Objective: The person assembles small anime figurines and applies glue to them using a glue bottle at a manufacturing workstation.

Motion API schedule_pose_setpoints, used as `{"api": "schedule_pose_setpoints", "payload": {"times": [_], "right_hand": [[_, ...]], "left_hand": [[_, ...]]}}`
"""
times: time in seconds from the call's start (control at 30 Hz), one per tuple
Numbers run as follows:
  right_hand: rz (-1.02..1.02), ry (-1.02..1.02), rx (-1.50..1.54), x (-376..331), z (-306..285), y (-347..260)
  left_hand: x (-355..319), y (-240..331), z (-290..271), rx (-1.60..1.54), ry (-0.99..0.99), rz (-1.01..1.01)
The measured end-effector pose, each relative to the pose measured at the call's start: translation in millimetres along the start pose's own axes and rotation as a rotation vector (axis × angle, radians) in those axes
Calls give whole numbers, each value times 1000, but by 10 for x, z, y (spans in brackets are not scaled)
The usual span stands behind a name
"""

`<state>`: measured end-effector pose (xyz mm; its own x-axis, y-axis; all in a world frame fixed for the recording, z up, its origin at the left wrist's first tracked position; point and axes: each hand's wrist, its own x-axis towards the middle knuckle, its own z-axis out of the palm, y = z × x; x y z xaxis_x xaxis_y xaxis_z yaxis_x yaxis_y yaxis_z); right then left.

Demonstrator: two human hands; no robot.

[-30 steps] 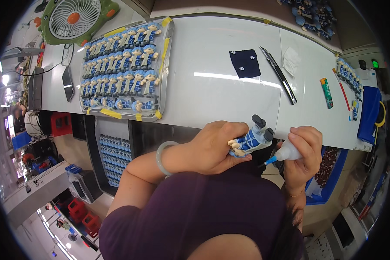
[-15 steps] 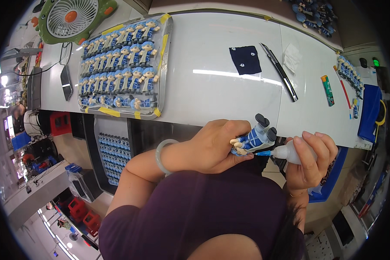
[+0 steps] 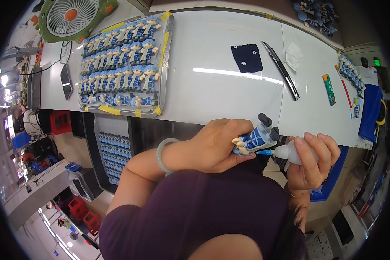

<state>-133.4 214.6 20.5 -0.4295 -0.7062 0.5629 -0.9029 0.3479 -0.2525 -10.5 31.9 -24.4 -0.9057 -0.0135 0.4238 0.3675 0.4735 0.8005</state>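
A small blue-and-white figurine (image 3: 256, 138) with black shoes is gripped by its head end in my left hand (image 3: 221, 145), feet pointing up and to the right. My right hand (image 3: 313, 162) is wrapped round a white squeeze bottle (image 3: 292, 152) with a thin blue needle tip (image 3: 265, 152). That tip reaches the figurine near my left fingertips; whether it touches cannot be made out. Much of the figurine's head is hidden by my left fingers.
A tray (image 3: 168, 52) edged with yellow tape holds rows of similar figurines. On the white table lie a dark cloth (image 3: 247, 58), a utility knife (image 3: 281, 71), a white tissue (image 3: 294, 56), a green lighter (image 3: 329, 89) and a red thin stick (image 3: 343, 86). A green fan (image 3: 71, 19) stands far left.
Both hands, the figurine and the bottle hold nearly the same pose. Any shift is very slight, with the tip staying at the figurine.
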Motion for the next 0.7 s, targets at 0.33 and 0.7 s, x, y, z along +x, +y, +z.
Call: {"api": "schedule_pose_setpoints", "payload": {"times": [0.33, 0.7], "right_hand": [[-7, 22, -5, -24, 11, -1], [-4, 14, -11, -6, -4, 3]], "left_hand": [[129, 59, -11, -46, 60, -32], [130, 53, -7, -52, 51, -50]]}}
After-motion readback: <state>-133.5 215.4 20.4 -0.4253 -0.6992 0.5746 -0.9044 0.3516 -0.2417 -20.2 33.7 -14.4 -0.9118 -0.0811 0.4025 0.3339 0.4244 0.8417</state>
